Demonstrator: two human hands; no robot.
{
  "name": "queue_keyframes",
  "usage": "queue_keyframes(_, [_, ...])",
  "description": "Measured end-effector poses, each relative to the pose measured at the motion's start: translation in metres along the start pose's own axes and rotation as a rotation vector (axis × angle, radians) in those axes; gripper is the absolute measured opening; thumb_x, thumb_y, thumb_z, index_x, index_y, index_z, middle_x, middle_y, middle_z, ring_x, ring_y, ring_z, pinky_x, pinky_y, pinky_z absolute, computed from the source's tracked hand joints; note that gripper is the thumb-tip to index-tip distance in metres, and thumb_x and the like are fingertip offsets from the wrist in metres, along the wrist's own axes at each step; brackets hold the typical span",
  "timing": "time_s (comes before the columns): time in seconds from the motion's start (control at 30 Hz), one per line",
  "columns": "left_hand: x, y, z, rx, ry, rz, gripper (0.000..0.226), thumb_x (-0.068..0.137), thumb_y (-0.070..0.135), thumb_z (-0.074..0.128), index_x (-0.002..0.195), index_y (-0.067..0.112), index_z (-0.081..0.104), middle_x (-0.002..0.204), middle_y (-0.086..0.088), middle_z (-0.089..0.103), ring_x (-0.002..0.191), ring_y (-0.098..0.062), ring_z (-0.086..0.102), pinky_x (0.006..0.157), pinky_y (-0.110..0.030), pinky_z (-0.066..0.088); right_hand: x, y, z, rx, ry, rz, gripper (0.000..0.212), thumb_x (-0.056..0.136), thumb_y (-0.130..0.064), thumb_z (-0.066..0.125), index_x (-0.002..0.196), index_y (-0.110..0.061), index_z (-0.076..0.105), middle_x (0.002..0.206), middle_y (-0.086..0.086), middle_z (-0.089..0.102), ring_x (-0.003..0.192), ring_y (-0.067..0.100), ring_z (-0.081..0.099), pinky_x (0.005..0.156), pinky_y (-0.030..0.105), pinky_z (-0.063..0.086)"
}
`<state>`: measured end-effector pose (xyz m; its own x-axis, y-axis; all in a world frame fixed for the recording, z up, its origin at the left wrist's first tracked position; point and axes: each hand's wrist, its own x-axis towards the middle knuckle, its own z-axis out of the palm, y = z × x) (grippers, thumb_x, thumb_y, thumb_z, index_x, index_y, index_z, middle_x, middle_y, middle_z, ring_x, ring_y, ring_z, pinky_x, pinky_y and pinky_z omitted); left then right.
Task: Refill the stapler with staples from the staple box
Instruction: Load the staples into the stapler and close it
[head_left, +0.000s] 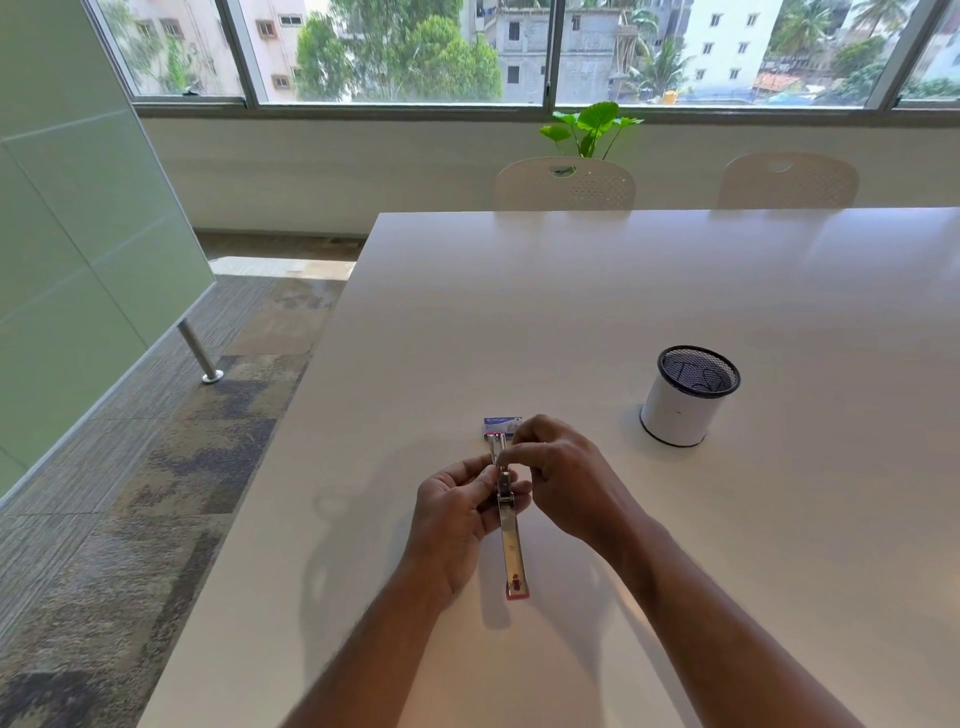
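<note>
The stapler (511, 545) is swung fully open above the white table (675, 291), its metal lid stretching toward me with a red tip at the near end. My left hand (457, 519) grips it at the hinge. My right hand (563, 478) pinches with thumb and forefinger over the far staple channel; whether staples are between the fingers is too small to tell. The small blue and white staple box (500, 424) lies on the table just beyond the hands, partly hidden by my right fingers.
A white cup with a black mesh inside (685, 395) stands to the right of the hands. Two white chairs (566, 184) and a green plant (589, 127) are at the table's far side. The table's left edge drops to carpet.
</note>
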<state>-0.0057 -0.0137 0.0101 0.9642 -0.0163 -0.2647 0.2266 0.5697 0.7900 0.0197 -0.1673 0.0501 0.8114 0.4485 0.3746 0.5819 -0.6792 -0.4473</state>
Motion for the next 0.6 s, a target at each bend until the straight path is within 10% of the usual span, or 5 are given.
queue_keyframes(0.6, [-0.002, 0.0, 0.001, 0.021, 0.003, -0.004, 0.023, 0.101, -0.001, 0.053, 0.119, -0.009, 0.065, 0.1, -0.032, 0.07, 0.086, -0.038, 0.076, 0.077, -0.04, 0.063, -0.003, 0.01, 0.012, 0.014, 0.076, 0.055, 0.047, 0.088, 0.001, 0.066, 0.134, -0.01, 0.063, 0.126, 0.008, 0.064, 0.106, 0.021, 0.065, 0.09, 0.031, 0.057])
